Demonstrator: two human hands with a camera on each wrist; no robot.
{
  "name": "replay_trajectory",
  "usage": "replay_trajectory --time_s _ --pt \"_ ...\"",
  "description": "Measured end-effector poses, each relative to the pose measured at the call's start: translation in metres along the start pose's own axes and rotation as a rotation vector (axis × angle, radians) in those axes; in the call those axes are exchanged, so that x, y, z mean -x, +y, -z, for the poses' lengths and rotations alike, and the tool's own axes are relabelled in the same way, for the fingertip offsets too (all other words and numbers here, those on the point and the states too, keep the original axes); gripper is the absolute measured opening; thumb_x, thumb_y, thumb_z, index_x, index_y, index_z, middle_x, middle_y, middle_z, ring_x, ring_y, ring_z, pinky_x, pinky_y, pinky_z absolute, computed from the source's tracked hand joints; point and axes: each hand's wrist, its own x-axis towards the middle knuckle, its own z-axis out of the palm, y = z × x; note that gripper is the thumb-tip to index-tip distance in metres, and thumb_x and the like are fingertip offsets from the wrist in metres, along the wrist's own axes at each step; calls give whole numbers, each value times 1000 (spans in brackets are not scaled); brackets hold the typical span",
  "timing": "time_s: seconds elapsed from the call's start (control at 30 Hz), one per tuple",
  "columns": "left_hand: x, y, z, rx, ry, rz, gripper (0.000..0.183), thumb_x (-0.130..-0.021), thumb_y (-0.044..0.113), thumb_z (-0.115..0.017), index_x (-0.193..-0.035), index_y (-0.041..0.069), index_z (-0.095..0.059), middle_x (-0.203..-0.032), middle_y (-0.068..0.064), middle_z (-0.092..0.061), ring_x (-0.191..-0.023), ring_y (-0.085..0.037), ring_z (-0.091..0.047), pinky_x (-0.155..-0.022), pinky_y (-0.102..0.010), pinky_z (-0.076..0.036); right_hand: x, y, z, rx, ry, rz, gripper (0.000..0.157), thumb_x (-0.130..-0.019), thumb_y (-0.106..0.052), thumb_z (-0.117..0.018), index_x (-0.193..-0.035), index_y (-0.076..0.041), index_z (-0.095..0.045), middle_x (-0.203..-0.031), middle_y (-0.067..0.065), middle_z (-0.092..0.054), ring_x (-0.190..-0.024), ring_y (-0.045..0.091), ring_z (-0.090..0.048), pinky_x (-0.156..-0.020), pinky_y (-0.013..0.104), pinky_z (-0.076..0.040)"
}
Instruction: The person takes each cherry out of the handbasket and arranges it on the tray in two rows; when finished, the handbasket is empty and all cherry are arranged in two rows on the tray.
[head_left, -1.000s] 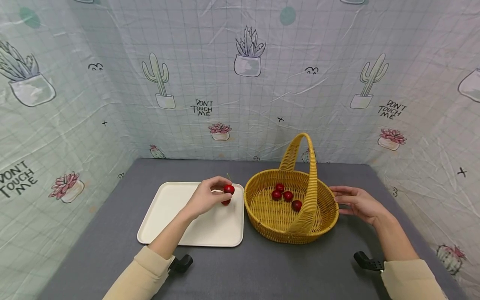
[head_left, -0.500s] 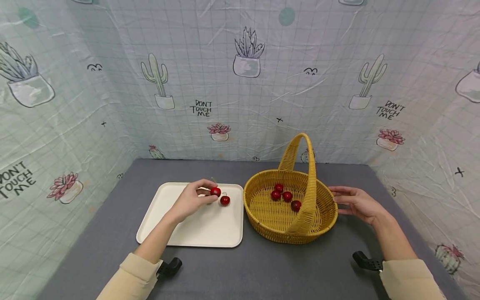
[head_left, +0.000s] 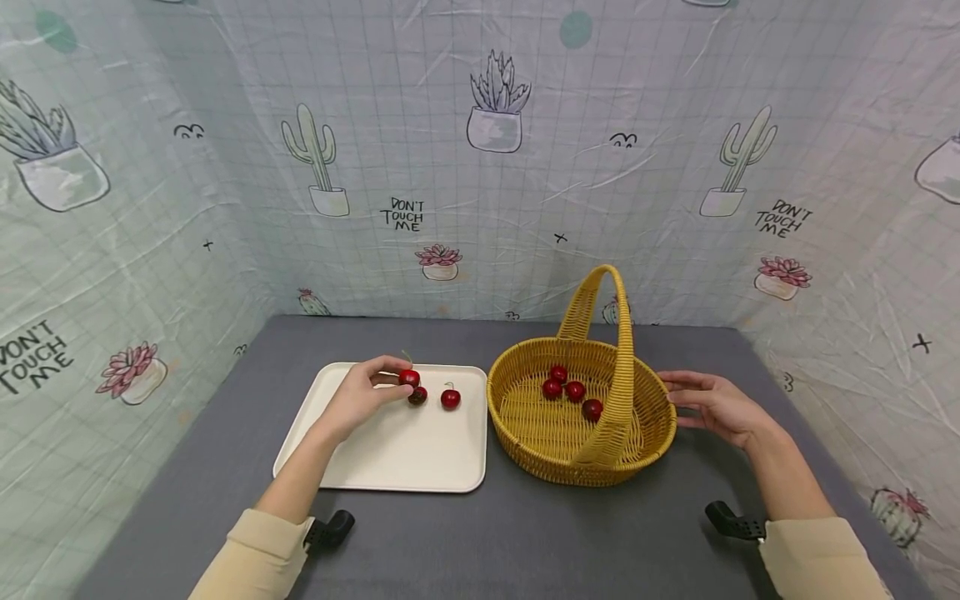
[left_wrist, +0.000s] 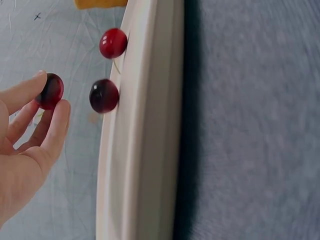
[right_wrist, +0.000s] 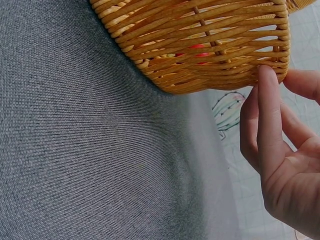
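My left hand pinches a dark red cherry between thumb and fingers, above the white tray; in the left wrist view the held cherry is apart from the tray. Right beside the fingertips a darker cherry lies on the tray, with a red cherry to its right. My right hand touches the right side of the yellow woven basket from outside with its fingertips. In the right wrist view the fingers meet the weave near its rim.
Several cherries lie inside the basket, whose tall handle arches over its right part. Tray and basket stand side by side on a grey tabletop. A printed curtain encloses the back and both sides.
My left hand has moved left over the tray with the pinched cherry. The two cherries on the tray, hidden or partly hidden before, now show. My right hand and the basket stay put.
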Motion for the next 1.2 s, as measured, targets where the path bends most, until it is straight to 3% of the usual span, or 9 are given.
replay_trajectory --time_s 0.37,0.8,1.2 --pt "1 -15 12 -26 29 18 41 -90 6 -79 -129 -2 -66 -121 -16 -70 -113 -30 -65 -84 -23 -51 2 -2 -2 -29 -6 8 51 -106 -11 -58 -153 2 -41 -125 -8 -65 -111 12 -67 -89 39 -57" --pt "1 -21 17 -92 31 105 37 -91 6 -79 -125 -4 -67 -122 -20 -67 -107 -29 -66 -78 -25 -52 0 0 0 -46 -9 11 50 -106 -10 -57 -152 2 -42 -125 -6 -66 -111 13 -67 -89 39 -57" --pt "3 -24 19 -186 66 125 33 -90 2 -78 -121 -6 -69 -112 -20 -70 -101 -29 -66 -78 -30 -51 0 0 0 -54 -5 9 45 -106 -9 -57 -149 -2 -47 -125 -8 -66 -110 13 -67 -89 39 -57"
